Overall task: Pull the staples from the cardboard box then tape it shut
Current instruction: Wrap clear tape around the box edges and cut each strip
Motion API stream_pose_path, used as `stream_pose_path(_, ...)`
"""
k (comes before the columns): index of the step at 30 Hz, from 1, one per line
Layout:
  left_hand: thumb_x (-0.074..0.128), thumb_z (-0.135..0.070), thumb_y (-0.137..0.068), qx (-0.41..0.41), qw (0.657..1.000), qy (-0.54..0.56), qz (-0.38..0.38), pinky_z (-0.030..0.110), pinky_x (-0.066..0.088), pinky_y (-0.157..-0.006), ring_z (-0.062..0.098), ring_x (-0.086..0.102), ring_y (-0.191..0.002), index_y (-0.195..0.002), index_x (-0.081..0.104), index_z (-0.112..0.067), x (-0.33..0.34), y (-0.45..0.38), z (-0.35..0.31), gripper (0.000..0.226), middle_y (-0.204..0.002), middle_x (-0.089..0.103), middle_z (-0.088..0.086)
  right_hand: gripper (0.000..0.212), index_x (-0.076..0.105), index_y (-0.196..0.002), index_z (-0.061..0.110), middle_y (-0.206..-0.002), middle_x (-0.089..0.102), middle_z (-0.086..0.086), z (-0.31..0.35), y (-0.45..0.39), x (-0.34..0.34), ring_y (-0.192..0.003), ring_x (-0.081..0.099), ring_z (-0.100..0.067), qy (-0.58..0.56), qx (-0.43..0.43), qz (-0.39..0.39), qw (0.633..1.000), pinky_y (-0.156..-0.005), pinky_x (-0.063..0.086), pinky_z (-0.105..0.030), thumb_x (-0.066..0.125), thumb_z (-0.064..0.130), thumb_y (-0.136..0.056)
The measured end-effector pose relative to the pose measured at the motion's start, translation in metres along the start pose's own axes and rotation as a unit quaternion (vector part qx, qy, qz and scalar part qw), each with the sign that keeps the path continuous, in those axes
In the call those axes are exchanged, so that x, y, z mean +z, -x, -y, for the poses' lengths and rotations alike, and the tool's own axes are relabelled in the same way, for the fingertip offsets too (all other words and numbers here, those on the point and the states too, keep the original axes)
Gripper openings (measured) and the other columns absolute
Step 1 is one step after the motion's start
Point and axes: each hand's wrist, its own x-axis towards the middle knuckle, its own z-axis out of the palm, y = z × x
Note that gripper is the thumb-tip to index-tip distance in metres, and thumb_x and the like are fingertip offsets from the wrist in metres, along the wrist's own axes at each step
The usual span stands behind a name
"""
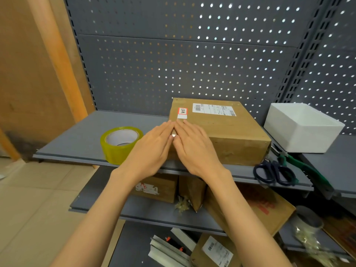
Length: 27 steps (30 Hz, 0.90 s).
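I press my left hand (152, 149) and right hand (194, 149), fingers flat and gripping nothing, onto the cardboard box (227, 132) edge, probably smoothing tape; tape roll (120, 144) waits just left.

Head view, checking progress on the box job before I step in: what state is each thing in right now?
cardboard box: closed, flat on the shelf, labels on top
left hand: fingers straight, pressing the box's near left edge
right hand: fingers straight, pressing beside the left hand
tape roll: lying flat, untouched, left of the box
scissors: closed, at the shelf edge
white foam box: open-topped
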Motion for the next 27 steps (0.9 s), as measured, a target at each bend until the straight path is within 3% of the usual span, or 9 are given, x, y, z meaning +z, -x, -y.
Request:
stream_pose_path(5, 0.023, -0.029, -0.102, -0.007, 1.000, -0.021, -0.021, 0.018, 0.007, -0.112, 0.013, 0.027, -0.140, -0.147, 0.028, -0.013, 0.003, 0.002, 0.001, 0.048, -0.152, 0.030, 0.002, 0.066, 0.037, -0.142, 0.005, -0.148, 0.037, -0.009, -0.005, 0.002, 0.005, -0.140, 0.027, -0.017, -0.014, 0.019, -0.022, 0.999, -0.114, 0.007, -0.026, 0.006, 0.035, -0.092)
stream_pose_path(9, 0.032, -0.023, -0.101, -0.041, 0.995, 0.085, -0.038, 0.024, 0.023, -0.111, 0.012, 0.037, -0.134, -0.143, 0.037, -0.015, 0.002, 0.000, 0.004, 0.042, -0.146, 0.041, -0.001, 0.052, 0.039, -0.140, 0.006, -0.148, 0.038, -0.007, -0.011, 0.006, -0.003, -0.140, 0.027, -0.015, -0.058, 0.035, -0.006, 0.998, -0.114, 0.010, -0.024, 0.019, 0.030, -0.099)
stream_pose_path(14, 0.035, -0.025, -0.101, -0.060, 0.975, 0.202, -0.072, 0.024, 0.032, -0.108, 0.009, 0.043, -0.129, -0.135, 0.049, -0.018, 0.000, -0.008, 0.012, 0.037, -0.136, 0.051, -0.004, 0.036, 0.057, -0.126, 0.009, -0.129, 0.058, -0.006, -0.012, -0.005, -0.016, -0.123, 0.049, -0.019, -0.131, 0.031, -0.053, 0.990, -0.102, 0.032, -0.030, 0.032, 0.022, -0.103)
stream_pose_path(20, 0.043, -0.019, -0.098, -0.015, 0.976, 0.205, -0.069, 0.024, 0.031, -0.110, 0.008, 0.040, -0.132, -0.138, 0.044, -0.016, 0.016, -0.010, 0.012, 0.040, -0.143, 0.046, -0.002, 0.043, 0.064, -0.119, 0.014, -0.122, 0.065, -0.001, -0.013, -0.007, 0.015, -0.118, 0.056, -0.018, 0.017, 0.015, -0.105, 0.994, -0.094, 0.027, -0.027, 0.034, 0.035, -0.097)
stream_pose_path(24, 0.045, -0.017, -0.098, 0.006, 0.979, 0.190, -0.076, 0.017, 0.030, -0.109, 0.004, 0.039, -0.131, -0.139, 0.043, -0.016, 0.018, -0.009, 0.017, 0.041, -0.143, 0.044, -0.004, 0.043, 0.066, -0.116, 0.013, -0.118, 0.067, -0.001, -0.017, -0.008, 0.020, -0.113, 0.060, -0.017, 0.054, 0.005, -0.135, 0.989, -0.091, 0.030, -0.028, 0.037, 0.036, -0.094)
stream_pose_path(27, 0.048, -0.015, -0.096, 0.019, 0.984, 0.170, -0.050, 0.020, 0.027, -0.110, 0.004, 0.034, -0.134, -0.142, 0.037, -0.018, 0.017, -0.007, 0.021, 0.047, -0.145, 0.038, -0.007, 0.046, 0.064, -0.119, 0.012, -0.121, 0.065, -0.003, -0.020, -0.008, 0.021, -0.114, 0.060, -0.019, 0.074, -0.013, -0.120, 0.990, -0.092, 0.029, -0.029, 0.036, 0.038, -0.092)
